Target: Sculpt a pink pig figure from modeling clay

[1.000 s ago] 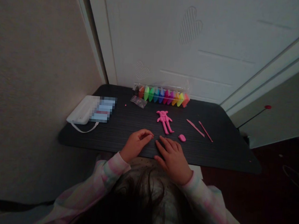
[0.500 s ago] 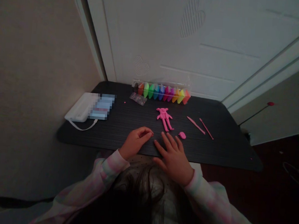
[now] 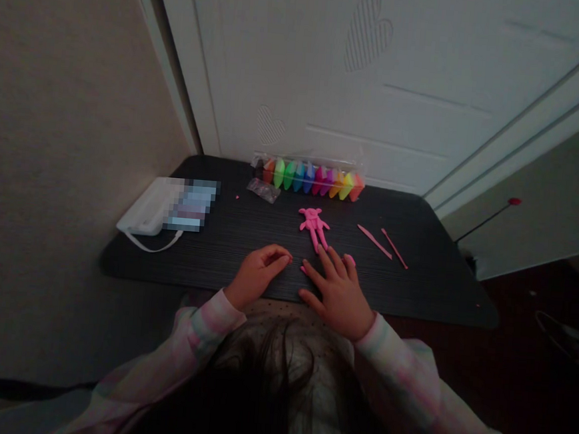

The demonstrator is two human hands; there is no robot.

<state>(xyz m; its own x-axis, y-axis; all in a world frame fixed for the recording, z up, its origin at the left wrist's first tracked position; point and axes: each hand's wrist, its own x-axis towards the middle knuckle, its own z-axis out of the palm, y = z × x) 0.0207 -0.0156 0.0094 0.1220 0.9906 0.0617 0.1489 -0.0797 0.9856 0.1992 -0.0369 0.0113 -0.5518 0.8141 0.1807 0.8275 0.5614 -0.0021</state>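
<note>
A pink clay figure [image 3: 313, 224] lies flat on the black table [image 3: 414, 287]. My right hand [image 3: 336, 289] rests palm down just below it, fingers spread, fingertips near the figure's legs and over a small pink clay lump [image 3: 350, 258]. A tiny pink bit shows at its index finger. My left hand [image 3: 260, 273] lies beside it on the table, fingers curled with thumb and fingertips pinched together; whether anything is in them is too small to see.
A row of coloured clay packs [image 3: 312, 179] stands at the table's back edge against a white door, with a small clear bag [image 3: 264, 189] beside it. Two pink modelling tools [image 3: 382, 244] lie to the right. A white box [image 3: 152, 214] sits at the left.
My right hand has slid forward across the table toward the clay figure and now covers most of the pink lump. My left hand has stayed in its pinch.
</note>
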